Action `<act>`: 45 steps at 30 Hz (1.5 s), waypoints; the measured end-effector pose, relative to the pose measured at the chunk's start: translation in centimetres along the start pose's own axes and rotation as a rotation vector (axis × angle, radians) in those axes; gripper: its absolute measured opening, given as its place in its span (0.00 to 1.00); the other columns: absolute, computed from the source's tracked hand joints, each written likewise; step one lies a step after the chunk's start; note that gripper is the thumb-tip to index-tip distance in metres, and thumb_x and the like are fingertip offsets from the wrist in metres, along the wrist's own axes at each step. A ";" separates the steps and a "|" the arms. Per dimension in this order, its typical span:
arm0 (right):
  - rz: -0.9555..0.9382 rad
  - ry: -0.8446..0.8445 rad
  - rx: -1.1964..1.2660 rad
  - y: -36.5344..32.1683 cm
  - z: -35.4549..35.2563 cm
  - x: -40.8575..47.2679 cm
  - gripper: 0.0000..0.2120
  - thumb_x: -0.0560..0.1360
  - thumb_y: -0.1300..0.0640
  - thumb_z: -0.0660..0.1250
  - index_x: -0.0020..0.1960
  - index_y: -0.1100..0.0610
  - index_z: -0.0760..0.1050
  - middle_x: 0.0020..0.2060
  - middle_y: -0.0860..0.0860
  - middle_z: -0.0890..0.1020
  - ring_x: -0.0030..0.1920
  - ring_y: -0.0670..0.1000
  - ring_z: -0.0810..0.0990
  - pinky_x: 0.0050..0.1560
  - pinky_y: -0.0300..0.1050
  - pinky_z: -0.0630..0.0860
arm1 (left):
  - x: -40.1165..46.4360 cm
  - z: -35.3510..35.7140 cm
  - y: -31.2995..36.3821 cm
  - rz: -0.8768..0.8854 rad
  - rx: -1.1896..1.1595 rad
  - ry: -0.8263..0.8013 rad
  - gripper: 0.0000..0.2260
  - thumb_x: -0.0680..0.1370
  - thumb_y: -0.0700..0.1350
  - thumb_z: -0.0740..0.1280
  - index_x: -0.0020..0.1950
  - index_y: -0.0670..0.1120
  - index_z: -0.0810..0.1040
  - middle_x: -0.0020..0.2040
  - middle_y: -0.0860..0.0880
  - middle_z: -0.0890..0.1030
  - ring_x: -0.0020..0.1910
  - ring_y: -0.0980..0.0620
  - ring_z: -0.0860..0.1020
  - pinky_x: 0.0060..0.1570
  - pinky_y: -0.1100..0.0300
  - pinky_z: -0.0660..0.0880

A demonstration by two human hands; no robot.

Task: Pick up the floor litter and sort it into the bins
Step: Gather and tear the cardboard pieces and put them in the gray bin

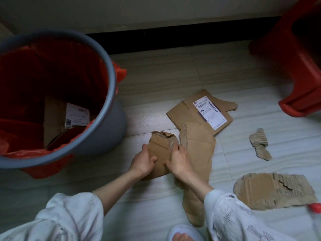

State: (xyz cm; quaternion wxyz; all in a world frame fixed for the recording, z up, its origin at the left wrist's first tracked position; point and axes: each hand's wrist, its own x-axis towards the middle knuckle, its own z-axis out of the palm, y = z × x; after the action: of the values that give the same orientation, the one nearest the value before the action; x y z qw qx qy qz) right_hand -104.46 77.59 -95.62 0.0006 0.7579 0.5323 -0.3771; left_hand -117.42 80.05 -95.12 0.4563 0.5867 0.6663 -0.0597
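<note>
In the head view, the torn cardboard piece [160, 153] you are working on lies on the floor [156, 75] at centre frame, right under both your hands. Your left hand [142, 163] grips its left edge, thumb curled over the top face. Your right hand [178, 160] presses on its right side, fingers spread fairly flat and thumb pointing left; whether it pinches the card is hard to tell. A longer strip [196, 162] runs beneath your right wrist toward the lower edge, partly hidden by your sleeve [234, 214]. A labelled piece [199, 110] lies just above it, a small scrap [259, 144] at right, and a ragged piece [272, 190] at lower right. The grey bin [111, 94] with red liner fills the upper left, already holding cardboard. A red stool [295, 58] is cut off at upper right.
</note>
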 end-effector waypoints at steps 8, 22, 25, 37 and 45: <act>0.019 -0.070 0.173 0.7 0.5 -0.1 0.34 0.69 0.52 0.72 0.71 0.58 0.64 0.71 0.55 0.66 0.71 0.55 0.63 0.70 0.41 0.58 | -1.1 -0.4 -0.8 0.007 -0.061 -0.126 0.14 0.79 0.50 0.60 0.59 0.48 0.60 0.58 0.41 0.73 0.57 0.41 0.73 0.57 0.53 0.71; 0.327 0.474 0.321 2.9 -3.2 -2.1 0.20 0.76 0.58 0.64 0.68 0.56 0.67 0.65 0.56 0.71 0.66 0.58 0.69 0.63 0.54 0.67 | -4.0 -2.0 0.3 0.265 0.056 0.110 0.26 0.76 0.47 0.65 0.73 0.47 0.60 0.63 0.45 0.70 0.63 0.47 0.70 0.62 0.60 0.64; 0.474 0.442 0.291 4.6 -4.1 -2.3 0.28 0.75 0.57 0.66 0.71 0.59 0.60 0.69 0.58 0.65 0.69 0.60 0.63 0.65 0.58 0.64 | -4.5 -2.2 0.6 0.303 0.108 0.129 0.22 0.77 0.45 0.63 0.70 0.47 0.66 0.63 0.46 0.69 0.62 0.47 0.71 0.60 0.61 0.64; 0.612 0.250 0.619 6.3 -4.5 -2.1 0.06 0.73 0.58 0.64 0.38 0.57 0.76 0.48 0.61 0.80 0.50 0.60 0.76 0.55 0.47 0.73 | -6.2 -3.0 1.4 0.319 0.185 0.254 0.17 0.76 0.44 0.63 0.65 0.49 0.69 0.61 0.47 0.69 0.60 0.46 0.72 0.57 0.56 0.68; 0.717 0.287 0.774 5.7 -3.6 -1.8 0.16 0.71 0.58 0.69 0.56 0.64 0.76 0.57 0.62 0.78 0.58 0.63 0.76 0.59 0.53 0.75 | -7.3 -3.3 1.6 0.344 0.258 0.294 0.18 0.76 0.44 0.63 0.66 0.49 0.68 0.59 0.47 0.70 0.58 0.46 0.72 0.54 0.55 0.69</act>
State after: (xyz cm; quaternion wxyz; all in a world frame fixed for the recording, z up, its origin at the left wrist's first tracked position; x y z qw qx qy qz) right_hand -98.05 75.09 -94.29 -0.2223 0.8806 0.0578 -0.4144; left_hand -118.62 77.29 -87.56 0.2794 0.7472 0.6027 0.0202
